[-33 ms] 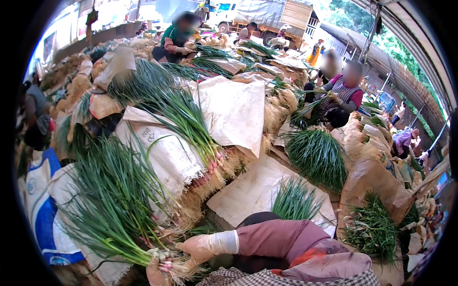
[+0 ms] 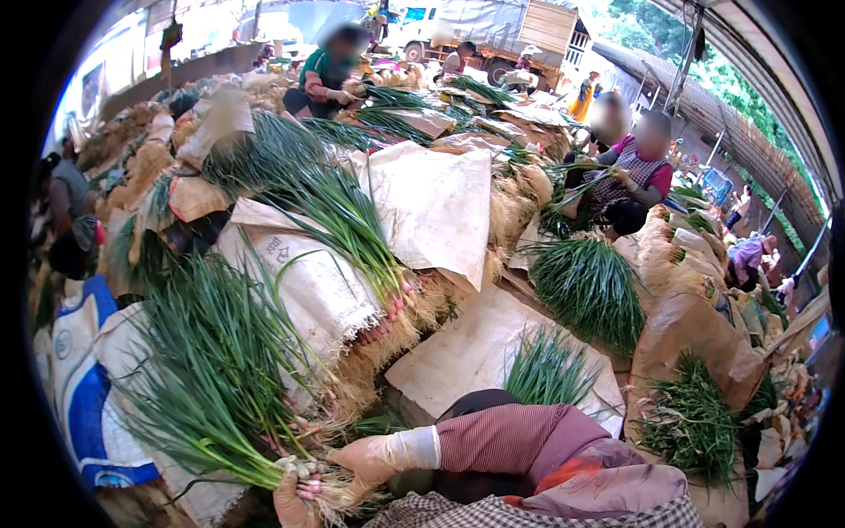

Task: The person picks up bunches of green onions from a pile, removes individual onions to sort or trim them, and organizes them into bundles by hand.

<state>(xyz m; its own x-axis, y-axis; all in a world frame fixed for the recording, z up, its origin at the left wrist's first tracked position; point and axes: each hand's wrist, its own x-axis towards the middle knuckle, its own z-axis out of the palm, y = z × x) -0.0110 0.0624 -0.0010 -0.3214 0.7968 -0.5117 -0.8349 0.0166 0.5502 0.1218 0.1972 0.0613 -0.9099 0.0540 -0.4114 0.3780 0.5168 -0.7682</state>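
Head camera: on the person's head, the left of a side-by-side pair, wide fisheye
Facing: forward and down, across onions [image 2: 231, 458] and sacks [image 2: 431, 207]
Sleeve [image 2: 506, 443]: the person's own, near the lens, at lower centre
Onions: near at lower left, more spreading into the middle distance
Truck [image 2: 500, 37]: far off, at the top
Roof [image 2: 759, 75]: upper right, bent along the dark round rim
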